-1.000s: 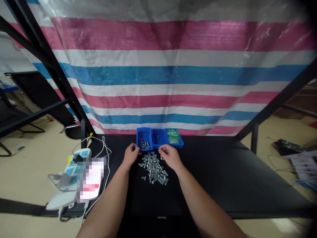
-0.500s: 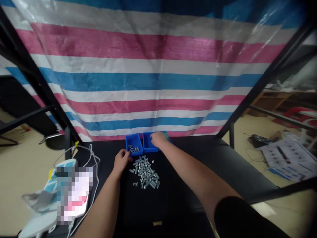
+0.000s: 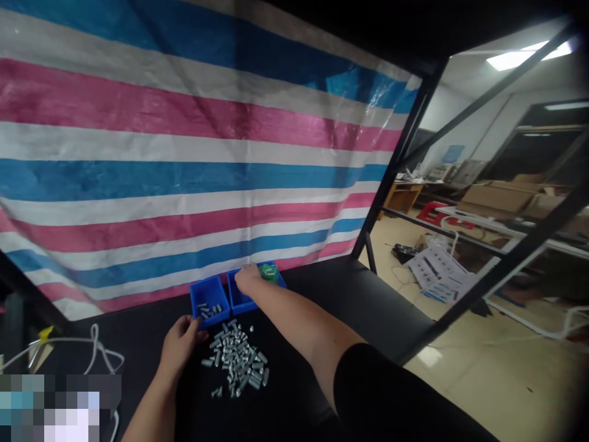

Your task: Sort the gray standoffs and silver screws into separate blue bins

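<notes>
My left hand is at the near left corner of a blue tray. Its thumb and curled fingers are closed on the tray's edge. A few short metal cylinders lie inside that tray. My right hand reaches over a second blue tray, fingers bent together and pointing down; what they hold, if anything, is hidden. Just right of that hand, a green item sits in a blue tray partly covered by my forearm. In front of the trays spreads a loose pile of silvery metal cylinders.
The trays stand on a black table against a striped plastic sheet. A white cable loops at the left, beside a pixelated area. Black frame bars rise on the right, with papers on the floor beyond.
The view has swung right, showing more of the room there and shifting the table's contents left in the picture. Both hands stay at about the same places by the trays.
</notes>
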A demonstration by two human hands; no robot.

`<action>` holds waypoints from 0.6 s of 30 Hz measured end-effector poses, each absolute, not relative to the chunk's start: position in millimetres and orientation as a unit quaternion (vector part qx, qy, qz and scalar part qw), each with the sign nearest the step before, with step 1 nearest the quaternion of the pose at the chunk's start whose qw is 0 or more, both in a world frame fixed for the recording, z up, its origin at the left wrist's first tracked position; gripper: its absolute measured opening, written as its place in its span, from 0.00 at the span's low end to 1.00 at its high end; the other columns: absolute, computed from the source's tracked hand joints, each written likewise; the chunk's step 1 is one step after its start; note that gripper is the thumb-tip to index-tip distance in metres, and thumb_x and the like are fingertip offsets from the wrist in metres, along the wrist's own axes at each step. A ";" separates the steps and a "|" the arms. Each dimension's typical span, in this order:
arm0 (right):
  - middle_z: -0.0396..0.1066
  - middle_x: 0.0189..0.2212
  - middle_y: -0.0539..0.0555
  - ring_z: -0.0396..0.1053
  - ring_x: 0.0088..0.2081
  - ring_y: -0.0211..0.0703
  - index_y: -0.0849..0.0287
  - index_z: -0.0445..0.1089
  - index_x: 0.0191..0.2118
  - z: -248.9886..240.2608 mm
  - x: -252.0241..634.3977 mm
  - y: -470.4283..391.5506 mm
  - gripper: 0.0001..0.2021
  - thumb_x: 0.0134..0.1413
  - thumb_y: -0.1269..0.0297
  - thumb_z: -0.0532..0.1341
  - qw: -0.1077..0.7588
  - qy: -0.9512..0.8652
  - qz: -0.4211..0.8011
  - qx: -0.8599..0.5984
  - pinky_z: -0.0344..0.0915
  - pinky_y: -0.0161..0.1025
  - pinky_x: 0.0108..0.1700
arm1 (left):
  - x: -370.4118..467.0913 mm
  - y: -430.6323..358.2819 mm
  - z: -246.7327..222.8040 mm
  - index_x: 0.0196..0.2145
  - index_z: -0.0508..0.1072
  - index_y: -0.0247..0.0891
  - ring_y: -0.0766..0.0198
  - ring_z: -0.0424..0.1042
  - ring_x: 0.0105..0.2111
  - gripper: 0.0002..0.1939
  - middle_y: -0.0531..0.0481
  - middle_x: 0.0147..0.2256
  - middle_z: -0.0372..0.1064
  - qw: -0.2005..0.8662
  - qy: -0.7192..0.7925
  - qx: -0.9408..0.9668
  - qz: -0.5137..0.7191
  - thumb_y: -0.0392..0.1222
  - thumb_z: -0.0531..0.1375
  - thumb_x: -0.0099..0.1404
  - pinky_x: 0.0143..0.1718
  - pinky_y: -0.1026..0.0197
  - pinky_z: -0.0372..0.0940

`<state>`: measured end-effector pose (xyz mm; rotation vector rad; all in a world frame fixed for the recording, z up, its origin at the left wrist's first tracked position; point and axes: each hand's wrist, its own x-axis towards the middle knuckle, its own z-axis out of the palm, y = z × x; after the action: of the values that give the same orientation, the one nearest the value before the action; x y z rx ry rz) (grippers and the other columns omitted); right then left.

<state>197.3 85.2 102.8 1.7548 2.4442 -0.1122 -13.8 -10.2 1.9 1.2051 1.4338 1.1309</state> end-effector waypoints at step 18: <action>0.77 0.33 0.52 0.72 0.36 0.43 0.57 0.77 0.40 111.1 210.7 28.0 0.07 0.59 0.67 0.61 -0.237 0.828 -0.104 0.498 0.63 0.37 0.40 | -10.7 -3.3 -5.2 0.31 0.62 0.38 0.58 0.77 0.26 0.20 0.54 0.24 0.69 0.512 0.543 0.421 0.515 0.53 0.67 0.54 0.28 0.65 0.69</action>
<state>210.7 28.0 111.1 1.8553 3.0840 -0.3883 -10.7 -3.3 -5.2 1.0123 1.3069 1.2395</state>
